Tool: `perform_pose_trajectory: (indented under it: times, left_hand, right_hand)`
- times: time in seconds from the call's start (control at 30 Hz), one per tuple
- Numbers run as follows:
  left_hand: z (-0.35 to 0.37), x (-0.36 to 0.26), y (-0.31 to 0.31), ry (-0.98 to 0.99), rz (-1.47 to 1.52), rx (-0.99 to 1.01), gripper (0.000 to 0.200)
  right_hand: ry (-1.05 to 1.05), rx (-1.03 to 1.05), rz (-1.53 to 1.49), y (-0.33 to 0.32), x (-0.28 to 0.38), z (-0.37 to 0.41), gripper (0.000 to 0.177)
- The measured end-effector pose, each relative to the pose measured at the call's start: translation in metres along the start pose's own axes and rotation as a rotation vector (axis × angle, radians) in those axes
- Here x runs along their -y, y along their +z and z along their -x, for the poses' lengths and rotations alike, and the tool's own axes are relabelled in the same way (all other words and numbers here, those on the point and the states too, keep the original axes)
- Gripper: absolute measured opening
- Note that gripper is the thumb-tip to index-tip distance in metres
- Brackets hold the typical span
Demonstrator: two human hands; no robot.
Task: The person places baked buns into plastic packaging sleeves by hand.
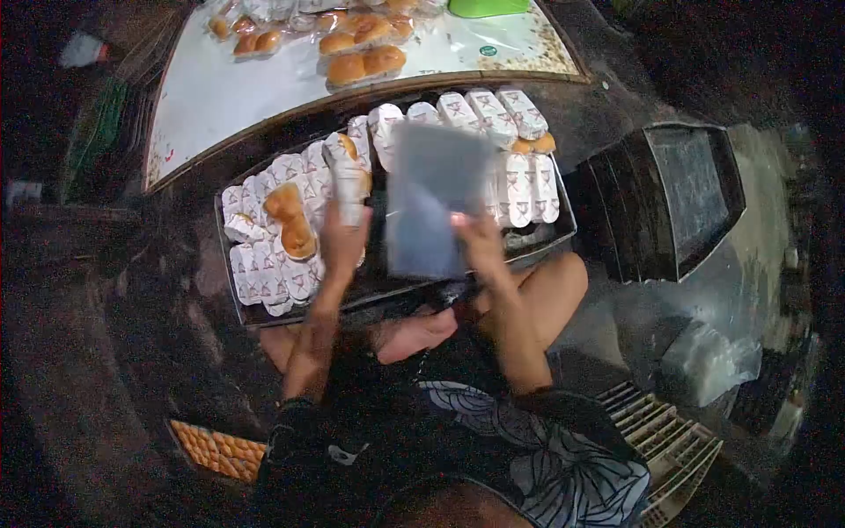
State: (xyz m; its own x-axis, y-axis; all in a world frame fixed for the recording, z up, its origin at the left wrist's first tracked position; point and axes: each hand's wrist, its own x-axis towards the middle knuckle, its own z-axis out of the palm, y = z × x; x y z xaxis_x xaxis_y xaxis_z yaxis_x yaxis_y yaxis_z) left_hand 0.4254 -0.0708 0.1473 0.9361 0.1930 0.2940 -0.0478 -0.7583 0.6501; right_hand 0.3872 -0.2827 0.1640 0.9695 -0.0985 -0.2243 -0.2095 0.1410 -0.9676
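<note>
A long dark tray lies across in front of me, filled with white-wrapped bread rolls. My left hand is closed round a wrapped roll, with brown bread showing at its top. In my right hand is a clear plastic bag, blurred by motion and held by its right side over the tray's middle. Two bare brown rolls rest on the wrapped ones left of my left hand. More wrapped rolls stand at the tray's right end.
Beyond the tray, a white board bears bagged buns and a green object. Stacked dark trays stand at the right. A plastic bag, a slatted crate and a tray of buns are lower down.
</note>
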Motion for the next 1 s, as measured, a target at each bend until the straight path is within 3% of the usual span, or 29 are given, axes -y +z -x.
perform_pose_trajectory:
  times: [0.03, 0.07, 0.1, 0.13, 0.17, 0.23, 0.27, 0.33, 0.37, 0.4, 0.43, 0.47, 0.53, 0.57, 0.6, 0.67, 0.7, 0.73, 0.77, 0.8, 0.83, 0.87, 0.9, 0.97, 1.0]
  left_hand:
    - [-0.012, 0.034, -0.003, -0.061, 0.176, 0.007, 0.042]
    - [-0.023, -0.005, -0.038, -0.343, 0.016, 0.024, 0.041]
    - [-0.030, 0.059, -0.030, -0.192, 0.066, -0.082, 0.038]
    - [-0.036, 0.049, -0.052, -0.297, 0.249, -0.066, 0.039]
    - [-0.043, 0.060, -0.063, -0.286, 0.422, -0.080, 0.040]
    - [-0.044, 0.080, -0.083, -0.458, 0.520, -0.055, 0.053]
    - [-0.042, 0.106, -0.084, -0.463, 0.519, -0.059, 0.053]
    - [-0.027, 0.158, -0.071, -0.282, -0.097, -0.348, 0.072]
    - [-0.013, 0.115, -0.073, -0.362, -0.181, -0.438, 0.088]
    - [0.002, 0.081, -0.072, -0.276, -0.246, -0.420, 0.088]
    - [0.028, 0.098, -0.052, -0.114, -0.257, -0.258, 0.084]
    - [0.057, 0.044, -0.040, -0.158, 0.206, -0.112, 0.078]
    - [0.087, 0.009, -0.013, 0.277, -0.189, 0.455, 0.068]
    - [0.094, -0.003, -0.007, 0.256, -0.109, 0.692, 0.060]
    - [0.118, 0.025, 0.025, 0.433, -0.226, 0.677, 0.045]
    - [0.134, 0.048, 0.054, 0.154, -0.246, 0.835, 0.031]
    - [0.132, 0.052, 0.056, 0.147, -0.232, 0.827, 0.031]
    - [0.121, 0.044, 0.043, 0.096, -0.333, 0.951, 0.026]
    - [0.116, 0.039, 0.027, 0.044, -0.443, 1.080, 0.022]
    - [0.113, 0.042, 0.016, 0.040, -0.446, 1.077, 0.022]
    - [0.110, 0.046, 0.006, 0.087, -0.270, 0.941, 0.019]
    - [0.111, 0.050, 0.000, 0.132, -0.095, 0.807, 0.018]
    - [0.115, 0.055, 0.004, 0.126, -0.097, 0.812, 0.018]
    - [0.119, 0.058, 0.012, 0.403, 0.136, 0.608, 0.014]
    - [0.116, 0.057, 0.010, 0.408, 0.142, 0.607, 0.014]
  right_hand:
    - [-0.014, 0.106, 0.128, 0.018, -0.019, -0.015, 0.027]
    - [-0.027, 0.215, 0.256, 0.035, -0.038, -0.025, 0.027]
    - [-0.100, 0.202, 0.251, 0.056, -0.016, -0.020, 0.026]
    - [-0.214, 0.253, 0.298, 0.063, -0.120, -0.059, 0.038]
    - [-0.215, 0.258, 0.289, 0.059, -0.160, -0.069, 0.038]
    - [0.015, 0.179, 0.535, 0.048, -0.195, -0.078, 0.044]
    - [0.016, 0.185, 0.536, 0.051, -0.184, -0.074, 0.044]
    - [-0.096, 0.047, 0.707, 0.053, -0.123, -0.057, 0.057]
    - [-0.153, -0.023, 0.791, 0.055, -0.111, -0.052, 0.065]
    - [-0.178, -0.009, 0.674, 0.055, -0.132, -0.057, 0.071]
    - [-0.176, -0.003, 0.680, 0.055, -0.127, -0.053, 0.071]
    - [-0.075, 0.054, 0.650, 0.054, -0.115, -0.046, 0.073]
    - [0.030, 0.125, 0.633, 0.052, -0.097, -0.027, 0.075]
    - [-0.127, 0.107, 0.672, 0.048, -0.092, -0.017, 0.071]
    - [-0.289, 0.088, 0.709, 0.043, -0.086, -0.008, 0.068]
    - [-0.370, 0.128, 0.803, 0.030, -0.059, 0.020, 0.061]
    - [-0.448, 0.159, 0.876, 0.023, -0.049, 0.034, 0.054]
    - [-0.442, 0.167, 0.884, 0.016, -0.046, 0.051, 0.054]
    - [-0.237, 0.197, 0.749, 0.012, -0.046, 0.069, 0.045]
    - [-0.047, 0.223, 0.606, 0.010, -0.046, 0.079, 0.036]
    - [-0.054, 0.227, 0.601, 0.010, -0.047, 0.085, 0.036]
    - [0.019, 0.378, 0.612, 0.010, -0.047, 0.092, 0.031]
    - [0.099, 0.529, 0.618, 0.011, -0.047, 0.100, 0.026]
    - [0.015, 0.504, 0.684, 0.019, -0.051, 0.114, 0.023]
    - [-0.008, 0.509, 0.671, 0.023, -0.055, 0.117, 0.022]
